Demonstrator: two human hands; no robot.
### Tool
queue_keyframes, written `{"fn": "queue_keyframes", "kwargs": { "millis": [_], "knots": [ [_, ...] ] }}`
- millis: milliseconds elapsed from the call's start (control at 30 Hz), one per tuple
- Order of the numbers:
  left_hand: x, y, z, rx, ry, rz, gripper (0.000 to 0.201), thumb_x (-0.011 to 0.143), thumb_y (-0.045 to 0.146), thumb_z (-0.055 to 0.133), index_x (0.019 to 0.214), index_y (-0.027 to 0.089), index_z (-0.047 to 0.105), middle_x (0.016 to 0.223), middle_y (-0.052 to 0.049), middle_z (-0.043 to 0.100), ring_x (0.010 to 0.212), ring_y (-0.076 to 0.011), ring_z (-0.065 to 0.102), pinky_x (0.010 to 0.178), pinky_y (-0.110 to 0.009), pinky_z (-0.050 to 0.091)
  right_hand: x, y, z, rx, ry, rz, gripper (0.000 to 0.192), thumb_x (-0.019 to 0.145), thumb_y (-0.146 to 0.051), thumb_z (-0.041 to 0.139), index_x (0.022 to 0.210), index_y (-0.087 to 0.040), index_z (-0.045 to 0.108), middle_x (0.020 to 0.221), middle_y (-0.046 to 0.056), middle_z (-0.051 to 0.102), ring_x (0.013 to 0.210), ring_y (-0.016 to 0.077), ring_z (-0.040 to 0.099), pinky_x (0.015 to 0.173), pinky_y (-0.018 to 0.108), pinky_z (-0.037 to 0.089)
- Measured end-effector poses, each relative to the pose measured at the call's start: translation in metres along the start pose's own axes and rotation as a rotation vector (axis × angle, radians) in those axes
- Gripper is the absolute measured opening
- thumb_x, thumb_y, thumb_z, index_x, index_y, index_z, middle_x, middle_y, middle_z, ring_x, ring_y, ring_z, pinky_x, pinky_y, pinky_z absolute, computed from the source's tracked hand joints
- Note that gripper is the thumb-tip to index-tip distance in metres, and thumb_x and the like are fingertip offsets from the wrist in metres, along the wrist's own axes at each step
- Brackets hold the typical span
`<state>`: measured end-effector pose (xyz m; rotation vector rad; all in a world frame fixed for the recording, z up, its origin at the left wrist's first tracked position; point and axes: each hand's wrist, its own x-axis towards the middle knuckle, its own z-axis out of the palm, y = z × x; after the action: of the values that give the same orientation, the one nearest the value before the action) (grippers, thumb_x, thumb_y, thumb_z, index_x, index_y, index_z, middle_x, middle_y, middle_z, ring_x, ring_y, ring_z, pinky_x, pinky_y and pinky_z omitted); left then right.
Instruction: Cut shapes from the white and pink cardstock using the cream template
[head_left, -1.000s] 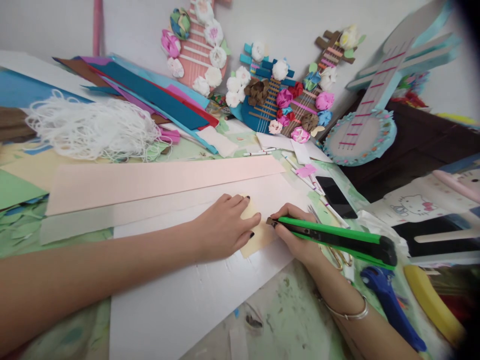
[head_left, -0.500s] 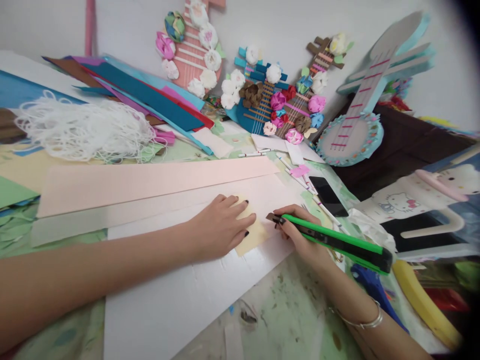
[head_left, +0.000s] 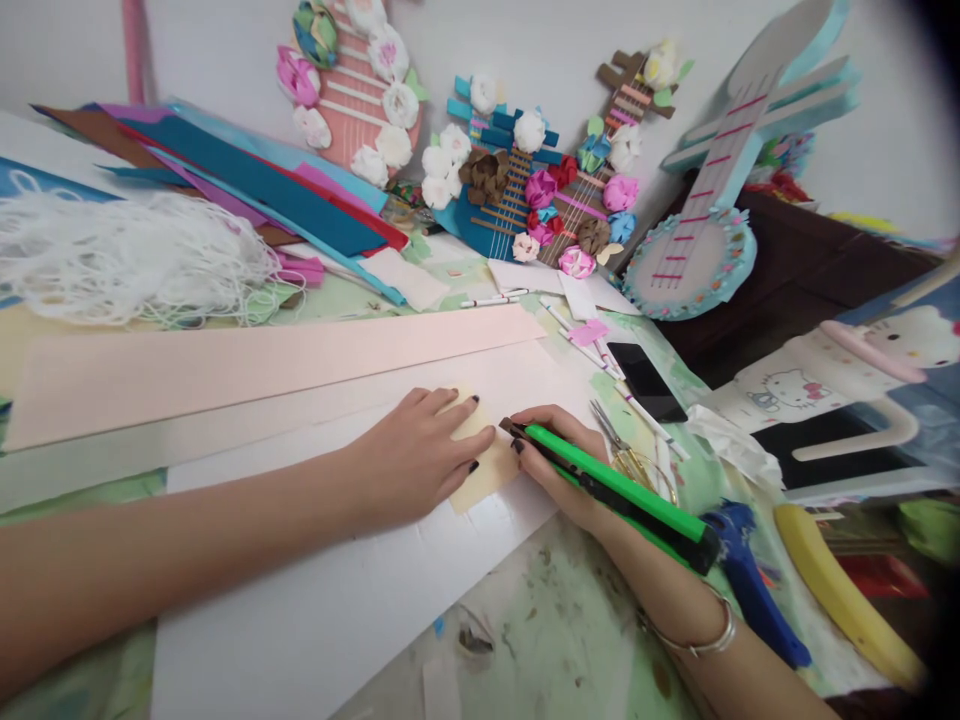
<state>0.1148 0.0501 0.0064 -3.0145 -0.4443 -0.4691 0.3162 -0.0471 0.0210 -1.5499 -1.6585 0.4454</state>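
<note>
My left hand lies with its fingers spread, pressing on a small pale yellow paper piece. Under that paper is a large white board. A green utility knife is gripped in my right hand, its dark blade tip pointing left, close to the yellow paper's upper right edge. Whether the blade touches the paper I cannot tell. Beyond my left hand stretches a long pale pink strip.
Gold-handled scissors, a black phone and a blue glue gun lie on the right. White string is heaped at the left, near stacked coloured sheets. Decorated paper instruments stand along the back.
The utility knife has moved left toward the yellow paper, and the scissors behind it now show. My left hand stays on the paper. The whole view has shifted slightly.
</note>
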Motion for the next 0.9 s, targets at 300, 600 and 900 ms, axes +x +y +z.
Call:
{"fn": "queue_keyframes", "kwargs": {
  "millis": [300, 600, 900],
  "knots": [
    [0.0008, -0.0013, -0.0013, -0.022, -0.004, 0.020, 0.032, 0.093, 0.025, 0.049, 0.125, 0.022, 0.055, 0.132, -0.015, 0.053, 0.120, -0.0330, 0.048, 0.094, -0.047, 0.042, 0.0005, 0.0061, 0.0046, -0.002, -0.001, -0.019, 0.017, 0.085, -0.021, 0.059, 0.102, -0.024, 0.063, 0.096, 0.003, 0.073, 0.085, 0.0170, 0.069, 0.076, 0.028, 0.053],
    [0.0013, -0.0006, -0.0024, -0.014, -0.010, 0.019, 0.032, 0.094, 0.024, 0.048, 0.124, 0.021, 0.055, 0.131, -0.016, 0.054, 0.121, -0.0334, 0.047, 0.095, -0.048, 0.042, -0.0017, 0.0074, 0.0066, 0.018, -0.006, -0.013, 0.014, 0.086, -0.021, 0.059, 0.100, -0.023, 0.062, 0.089, 0.003, 0.073, 0.074, 0.0153, 0.067, 0.067, 0.026, 0.049],
    [0.0008, 0.0001, -0.0010, 0.002, -0.008, 0.012, 0.032, 0.095, 0.024, 0.045, 0.125, 0.020, 0.056, 0.132, -0.017, 0.054, 0.121, -0.0358, 0.048, 0.092, -0.050, 0.043, -0.0029, 0.0074, 0.0067, -0.018, 0.002, -0.044, 0.016, 0.083, -0.016, 0.058, 0.097, -0.022, 0.062, 0.081, 0.000, 0.071, 0.067, 0.0133, 0.064, 0.063, 0.024, 0.047]
  ]
}}
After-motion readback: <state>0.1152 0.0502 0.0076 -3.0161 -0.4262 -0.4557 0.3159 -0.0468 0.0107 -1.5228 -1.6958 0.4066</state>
